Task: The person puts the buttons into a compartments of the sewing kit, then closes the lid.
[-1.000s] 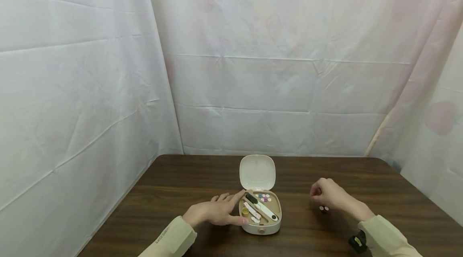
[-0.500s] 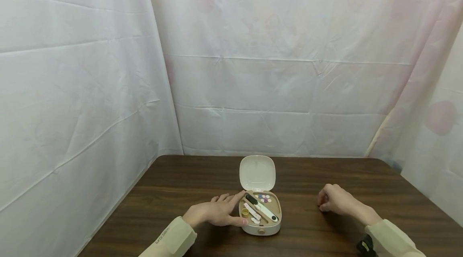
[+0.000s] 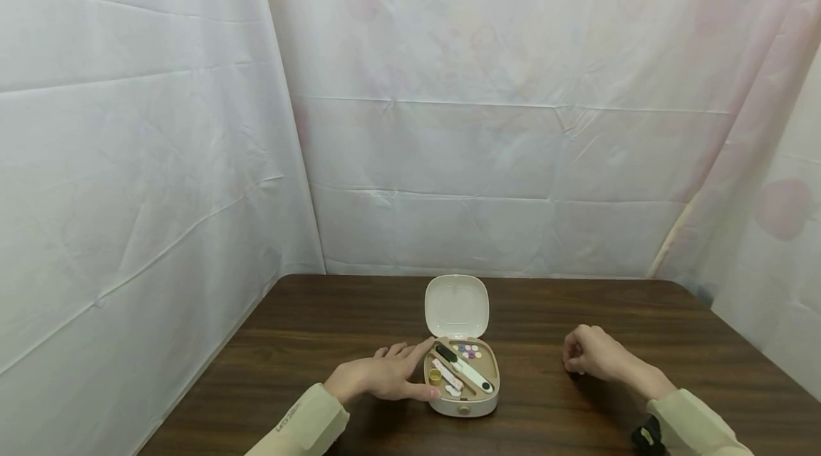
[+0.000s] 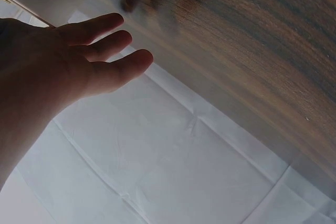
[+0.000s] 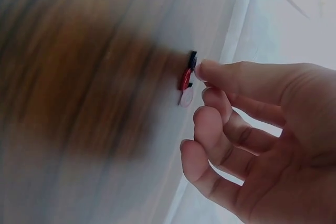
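In the head view, a small white box (image 3: pixel 465 410) stands with its lid (image 3: pixel 457 306) raised. Its tan tray holds several coloured buttons (image 3: pixel 471 355), a white tool with a dark end (image 3: pixel 471 374), a pale printed strip (image 3: pixel 447 374) and a yellow ring-like piece (image 3: pixel 435 375). My left hand (image 3: pixel 385 374) rests against the box's left side with fingers spread. On the right, my right hand (image 3: pixel 596 353) is low over the table, fingers curled. The right wrist view shows small red, black and pink button-like discs (image 5: pixel 186 80) by my thumb tip; whether they are pinched is unclear.
A dark wooden table (image 3: pixel 359 306) lies under everything. White cloth (image 3: pixel 449 128) hangs behind it and along both sides. A black strap-like object (image 3: pixel 649 434) sits at the right sleeve.
My right hand has shifted slightly right and nearer, coming over the small discs seen beside it earlier. Over the last half second it is nearly still. The left hand and box have not moved.
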A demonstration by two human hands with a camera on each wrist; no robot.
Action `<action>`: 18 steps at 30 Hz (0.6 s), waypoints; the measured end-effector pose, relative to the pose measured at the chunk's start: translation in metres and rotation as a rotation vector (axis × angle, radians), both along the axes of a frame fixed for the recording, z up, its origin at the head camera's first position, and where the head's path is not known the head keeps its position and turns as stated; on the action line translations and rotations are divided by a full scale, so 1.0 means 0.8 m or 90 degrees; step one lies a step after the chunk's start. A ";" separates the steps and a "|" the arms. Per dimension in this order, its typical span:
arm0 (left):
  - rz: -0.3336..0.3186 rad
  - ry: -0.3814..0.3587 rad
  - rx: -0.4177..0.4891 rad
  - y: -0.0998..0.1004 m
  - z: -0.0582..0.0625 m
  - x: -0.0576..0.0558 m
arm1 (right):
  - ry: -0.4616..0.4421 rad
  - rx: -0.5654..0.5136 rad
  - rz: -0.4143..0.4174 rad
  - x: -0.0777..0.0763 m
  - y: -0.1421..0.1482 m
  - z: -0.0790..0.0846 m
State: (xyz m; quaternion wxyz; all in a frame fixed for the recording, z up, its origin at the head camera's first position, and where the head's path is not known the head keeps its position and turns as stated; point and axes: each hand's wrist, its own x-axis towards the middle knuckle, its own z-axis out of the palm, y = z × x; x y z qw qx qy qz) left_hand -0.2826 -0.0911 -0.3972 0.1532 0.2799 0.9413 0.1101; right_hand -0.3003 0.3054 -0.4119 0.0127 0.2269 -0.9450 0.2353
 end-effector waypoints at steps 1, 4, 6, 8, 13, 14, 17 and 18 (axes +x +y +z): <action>0.000 0.000 0.001 0.000 0.000 0.000 | 0.001 -0.006 0.001 0.000 -0.002 0.001; 0.001 -0.002 0.003 -0.001 0.001 0.001 | 0.001 -0.030 0.002 -0.001 -0.007 0.003; 0.001 -0.003 0.004 -0.001 0.002 0.001 | -0.007 -0.051 0.000 -0.001 -0.011 0.005; 0.000 -0.005 0.006 -0.001 0.001 0.001 | -0.010 -0.065 0.001 -0.002 -0.015 0.006; -0.005 -0.016 0.010 -0.002 -0.002 -0.003 | -0.019 -0.096 0.013 -0.005 -0.022 0.008; -0.006 -0.019 0.010 -0.003 -0.004 -0.005 | -0.024 -0.103 0.016 -0.005 -0.024 0.008; -0.007 -0.021 0.018 -0.004 -0.012 -0.010 | -0.041 -0.118 0.020 -0.007 -0.027 0.009; -0.007 -0.021 0.023 -0.005 -0.015 -0.012 | -0.046 -0.123 0.020 -0.007 -0.028 0.009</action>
